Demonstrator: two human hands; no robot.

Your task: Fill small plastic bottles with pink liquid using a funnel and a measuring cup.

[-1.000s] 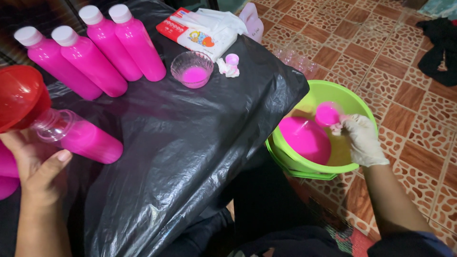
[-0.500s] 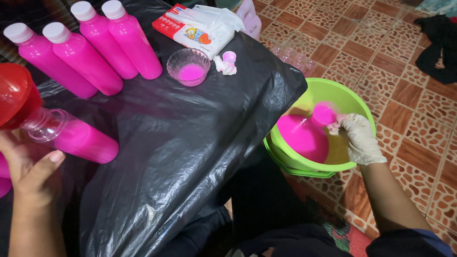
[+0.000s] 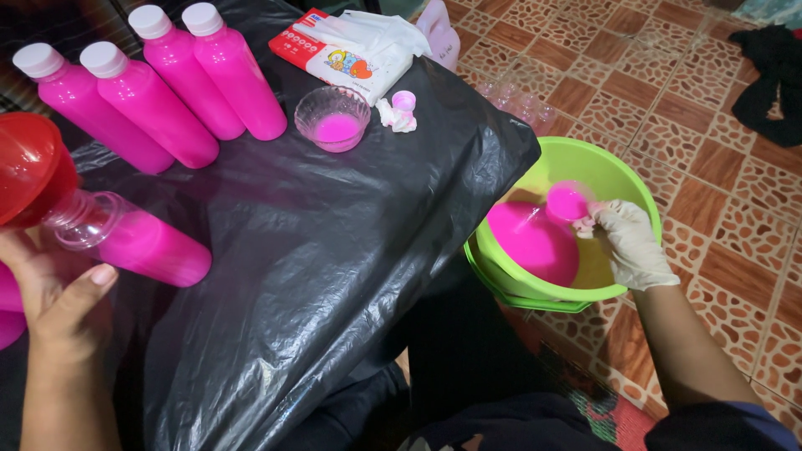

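At the far left edge, the left hand (image 3: 54, 288) is cupping an open bottle (image 3: 134, 244) from beneath, thumb lying up along its near side and fingers curled loosely around the neck end rather than clamped tight. That bottle is lying tilted, nearly on its side, its long axis running from the mouth at the upper left down to the base at the lower right, and it is already mostly full of pink liquid. A red funnel (image 3: 29, 167) is sitting in the mouth, its wide bowl facing up and left. Behind it, four capped pink bottles (image 3: 159, 79) are lying side by side on the black plastic sheet (image 3: 334, 250), with a small glass bowl (image 3: 332, 119) of pink and a white packet (image 3: 347, 54) further right at the far side. Moving right past the sheet's edge, a green basin (image 3: 576, 163) is resting on the tiled floor (image 3: 718, 217), holding a pool of pink liquid. Over it the gloved right hand (image 3: 631, 242) is pinching a small pink scoop (image 3: 568, 201), fingers closed on its handle, the cup just above the liquid. So the scoop is lying well apart from the funnel, off to its right and lower, with the whole sheet between them; the right hand is the one at the liquid, the left the one at the funnel.
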